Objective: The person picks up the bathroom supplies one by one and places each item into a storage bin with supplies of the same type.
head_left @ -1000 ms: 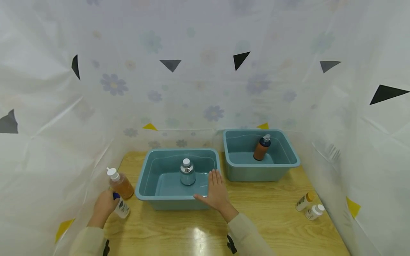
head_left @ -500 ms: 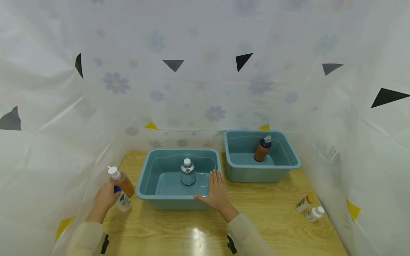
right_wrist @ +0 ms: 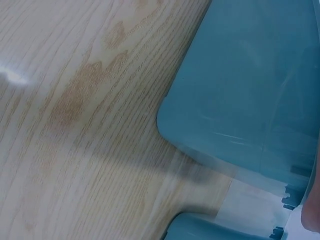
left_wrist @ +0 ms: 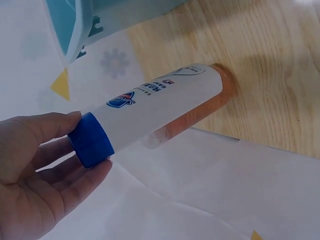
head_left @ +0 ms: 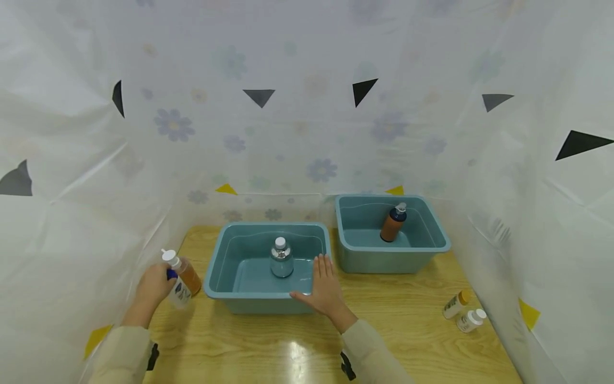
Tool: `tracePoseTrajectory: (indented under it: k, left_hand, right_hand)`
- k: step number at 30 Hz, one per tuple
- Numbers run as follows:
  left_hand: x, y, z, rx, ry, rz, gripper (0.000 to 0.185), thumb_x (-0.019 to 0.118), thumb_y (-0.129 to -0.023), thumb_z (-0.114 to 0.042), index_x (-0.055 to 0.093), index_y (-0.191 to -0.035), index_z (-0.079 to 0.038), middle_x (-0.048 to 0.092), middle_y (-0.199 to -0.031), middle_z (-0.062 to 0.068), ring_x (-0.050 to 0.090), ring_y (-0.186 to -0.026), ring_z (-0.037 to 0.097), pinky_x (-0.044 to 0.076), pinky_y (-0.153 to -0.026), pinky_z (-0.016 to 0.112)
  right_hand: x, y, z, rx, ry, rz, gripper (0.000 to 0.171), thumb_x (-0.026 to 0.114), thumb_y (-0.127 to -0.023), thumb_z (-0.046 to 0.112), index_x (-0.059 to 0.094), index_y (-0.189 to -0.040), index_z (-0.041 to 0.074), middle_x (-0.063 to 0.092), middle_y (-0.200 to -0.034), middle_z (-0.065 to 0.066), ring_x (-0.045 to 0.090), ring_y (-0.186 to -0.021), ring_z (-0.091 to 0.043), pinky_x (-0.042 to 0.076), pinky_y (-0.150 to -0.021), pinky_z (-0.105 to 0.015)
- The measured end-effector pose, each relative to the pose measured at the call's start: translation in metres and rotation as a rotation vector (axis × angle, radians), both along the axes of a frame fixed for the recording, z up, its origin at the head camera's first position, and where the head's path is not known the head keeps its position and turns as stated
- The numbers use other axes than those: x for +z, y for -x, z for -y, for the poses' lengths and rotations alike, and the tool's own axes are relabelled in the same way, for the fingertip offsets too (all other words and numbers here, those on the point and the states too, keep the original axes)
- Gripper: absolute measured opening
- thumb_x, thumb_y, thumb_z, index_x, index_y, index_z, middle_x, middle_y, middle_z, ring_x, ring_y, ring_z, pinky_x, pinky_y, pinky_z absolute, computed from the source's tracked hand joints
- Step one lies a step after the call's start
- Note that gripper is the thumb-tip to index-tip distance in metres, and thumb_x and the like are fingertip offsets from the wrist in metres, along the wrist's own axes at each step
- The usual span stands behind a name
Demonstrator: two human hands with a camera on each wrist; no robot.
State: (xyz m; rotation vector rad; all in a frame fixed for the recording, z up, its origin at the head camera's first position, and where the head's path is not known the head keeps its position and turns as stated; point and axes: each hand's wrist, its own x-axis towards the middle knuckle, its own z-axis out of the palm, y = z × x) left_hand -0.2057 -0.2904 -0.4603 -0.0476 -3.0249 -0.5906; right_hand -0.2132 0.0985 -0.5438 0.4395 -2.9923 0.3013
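You're lifting the white bottle [left_wrist: 160,102] off the table's left edge, left hand [head_left: 154,285] pinching its blue cap [left_wrist: 91,139], while your right hand [head_left: 325,289] is resting flat, steadying the near tub [head_left: 225,298].

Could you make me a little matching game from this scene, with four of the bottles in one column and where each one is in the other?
Things:
1. White bottle with blue cap
2. Clear bottle with silver collar and white cap
3. Orange bottle with dark blue top
4. Small white bottle with orange cap

Places:
A. Standing in the far teal plastic tub
B. Lying on the wooden table near the right edge
C. Held in the left hand
D. Standing in the near teal plastic tub, whose rim the right hand rests on

Pairs: 1-C, 2-D, 3-A, 4-B
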Motion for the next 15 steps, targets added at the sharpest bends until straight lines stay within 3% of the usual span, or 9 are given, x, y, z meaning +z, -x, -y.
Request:
tracePoseTrajectory:
  k: [3, 6, 11, 15]
  left_hand:
    - [0.006, 0.002, 0.001, -0.008, -0.004, -0.006, 0.018, 0.061, -0.076, 0.002, 0.057, -0.085, 0.017, 0.057, -0.072, 0.025, 0.053, -0.062, 0.031, 0.044, -0.054, 0.039]
    - [0.012, 0.003, 0.002, 0.001, -0.017, 0.004, 0.016, 0.059, -0.076, 0.002, 0.057, -0.083, 0.016, 0.054, -0.068, 0.019, 0.047, -0.059, 0.023, 0.036, -0.049, 0.031]
    - [0.022, 0.009, 0.000, 0.016, -0.006, 0.007, 0.030, 0.060, -0.076, 0.001, 0.055, -0.096, 0.023, 0.058, -0.087, 0.036, 0.059, -0.072, 0.042, 0.050, -0.059, 0.044]
    - [0.031, 0.015, -0.003, 0.016, 0.000, 0.033, 0.035, 0.059, -0.079, 0.001, 0.052, -0.103, 0.025, 0.056, -0.097, 0.041, 0.058, -0.085, 0.051, 0.051, -0.071, 0.053]
  right_hand:
    - [0.000, 0.000, 0.000, -0.001, 0.007, 0.004, 0.110, 0.048, -0.074, 0.073, 0.024, -0.142, -0.010, 0.023, -0.150, -0.026, 0.018, -0.141, -0.039, 0.022, -0.114, -0.046]
    - [0.000, -0.001, 0.000, -0.001, 0.013, 0.005, 0.110, 0.049, -0.074, 0.073, 0.025, -0.142, -0.009, 0.024, -0.150, -0.026, 0.018, -0.141, -0.039, 0.022, -0.114, -0.046]
    - [-0.001, -0.001, 0.000, -0.005, 0.003, -0.003, 0.110, 0.049, -0.074, 0.074, 0.025, -0.142, -0.009, 0.025, -0.149, -0.025, 0.019, -0.141, -0.038, 0.022, -0.114, -0.046]
    - [-0.001, 0.000, -0.001, -0.008, -0.011, -0.003, 0.110, 0.047, -0.074, 0.075, 0.025, -0.143, -0.009, 0.025, -0.150, -0.025, 0.019, -0.141, -0.038, 0.022, -0.114, -0.045]
